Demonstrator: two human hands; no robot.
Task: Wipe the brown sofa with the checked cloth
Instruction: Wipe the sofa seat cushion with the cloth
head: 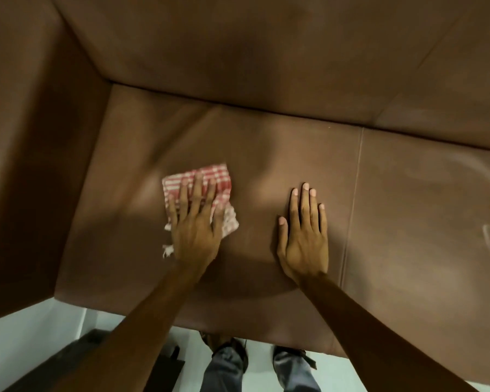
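The brown sofa [266, 142] fills most of the view, seen from above its seat. A red and white checked cloth [210, 176] lies crumpled on the left seat cushion. My left hand [194, 222] presses flat on the cloth with fingers spread, covering its middle; cloth shows beyond the fingertips and on both sides. My right hand [304, 236] rests flat and empty on the same cushion, a hand's width to the right of the cloth, fingers together and pointing toward the backrest.
The sofa's left armrest [31, 165] rises close beside the cloth. A seam [354, 207] divides the seat cushions just right of my right hand. Pale floor [26, 349], my legs [229, 369] and a dark object [164, 372] lie below the seat's front edge.
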